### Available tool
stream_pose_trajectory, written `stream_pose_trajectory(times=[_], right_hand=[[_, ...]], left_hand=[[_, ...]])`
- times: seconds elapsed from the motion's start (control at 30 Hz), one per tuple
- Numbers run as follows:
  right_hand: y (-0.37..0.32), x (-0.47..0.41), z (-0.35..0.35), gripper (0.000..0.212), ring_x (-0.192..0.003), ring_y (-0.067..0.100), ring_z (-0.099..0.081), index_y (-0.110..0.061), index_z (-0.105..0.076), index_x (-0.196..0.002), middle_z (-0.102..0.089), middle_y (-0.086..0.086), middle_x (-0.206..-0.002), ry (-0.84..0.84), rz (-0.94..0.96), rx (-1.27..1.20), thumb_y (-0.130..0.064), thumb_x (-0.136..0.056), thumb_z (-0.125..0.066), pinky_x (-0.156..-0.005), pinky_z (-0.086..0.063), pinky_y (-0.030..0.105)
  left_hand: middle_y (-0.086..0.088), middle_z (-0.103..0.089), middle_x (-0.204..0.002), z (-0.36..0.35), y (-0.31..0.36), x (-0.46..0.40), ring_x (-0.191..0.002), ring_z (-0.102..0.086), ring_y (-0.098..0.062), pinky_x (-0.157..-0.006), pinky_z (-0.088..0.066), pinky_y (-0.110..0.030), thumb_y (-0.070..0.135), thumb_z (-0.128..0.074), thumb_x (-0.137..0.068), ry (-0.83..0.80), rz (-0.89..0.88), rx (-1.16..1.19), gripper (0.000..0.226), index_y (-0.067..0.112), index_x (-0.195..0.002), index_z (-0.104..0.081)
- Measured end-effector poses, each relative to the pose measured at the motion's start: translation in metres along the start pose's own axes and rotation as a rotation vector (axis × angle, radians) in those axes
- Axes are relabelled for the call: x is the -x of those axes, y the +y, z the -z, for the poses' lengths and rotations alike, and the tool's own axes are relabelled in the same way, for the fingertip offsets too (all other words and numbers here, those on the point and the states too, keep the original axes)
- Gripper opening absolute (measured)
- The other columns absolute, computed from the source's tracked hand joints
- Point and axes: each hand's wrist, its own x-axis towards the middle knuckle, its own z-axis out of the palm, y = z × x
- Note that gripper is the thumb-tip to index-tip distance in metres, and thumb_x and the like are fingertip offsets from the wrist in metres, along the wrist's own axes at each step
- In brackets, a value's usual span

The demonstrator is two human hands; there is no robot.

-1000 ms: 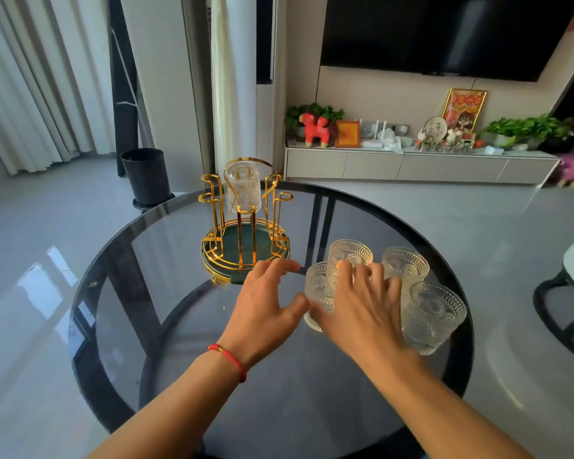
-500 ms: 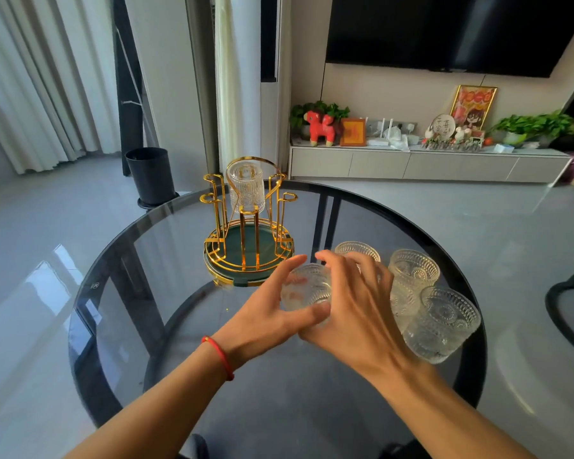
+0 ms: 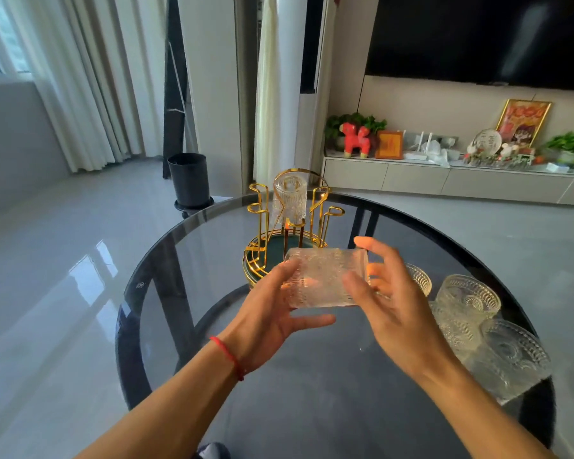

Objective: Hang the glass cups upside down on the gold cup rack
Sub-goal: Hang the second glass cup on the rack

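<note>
Head view looks down on a round dark glass table (image 3: 186, 326) that fills the near part of the scene. On its far side, left of centre, stands the gold cup rack (image 3: 262, 246), a ring base with upright wire pegs; one hung glass cup (image 3: 289, 202) sits upside down on a far peg. At the right edge of the table three patterned standing glass cups (image 3: 468, 298) rest upright, close together, mouths up; a fourth shows only as a rim behind the right hand. Above the table, just near of the rack, the held glass cup (image 3: 325, 281) lies on its side in the air, clear of the table. The left hand (image 3: 272, 319), with a red string (image 3: 229, 357) at the wrist, cradles its left end from beneath, thumb under. The right hand (image 3: 391, 293) grips its right end, fingers spread around the rim.
</note>
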Motion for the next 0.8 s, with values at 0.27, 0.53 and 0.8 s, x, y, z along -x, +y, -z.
stream_pose_trajectory(times=[0.27, 0.53, 0.8], right_hand=[[-0.081, -0.121, 0.003, 0.052, -0.112, 0.013, -0.067, -0.032, -0.059, -0.135, -0.069, -0.006, -0.126, 0.176, 0.256, 0.079, -0.055, -0.089, -0.069, -0.086, -0.06, 0.039], [-0.101, -0.248, -0.076, 0.058, -0.114, 0.027, -0.066, -0.029, -0.065, -0.132, -0.063, 0.002, -0.138, -0.013, 0.117, 0.448, -0.058, -0.082, -0.071, -0.097, -0.054, 0.04], [-0.076, -0.272, -0.107, 0.063, -0.115, 0.033, -0.064, -0.035, -0.067, -0.125, -0.065, 0.008, -0.134, -0.081, 0.035, 0.689, -0.066, -0.071, -0.071, -0.091, -0.053, 0.037]], left_hand=[[0.006, -0.019, -0.164, 0.054, -0.032, -0.025, -0.151, -0.007, -0.017, -0.121, -0.011, -0.047, 0.056, -0.043, -0.096, 0.073, -0.292, -1.594, 0.055, 0.037, -0.148, -0.039], [0.004, -0.015, -0.166, 0.064, -0.043, -0.031, -0.152, -0.005, -0.023, -0.119, -0.019, -0.058, 0.057, -0.038, -0.093, 0.083, -0.335, -1.837, 0.064, 0.033, -0.152, -0.03], [0.003, -0.009, -0.167, 0.073, -0.045, -0.031, -0.153, 0.001, -0.022, -0.119, -0.019, -0.057, 0.054, -0.043, -0.094, 0.037, -0.34, -1.816, 0.065, 0.035, -0.154, -0.025]])
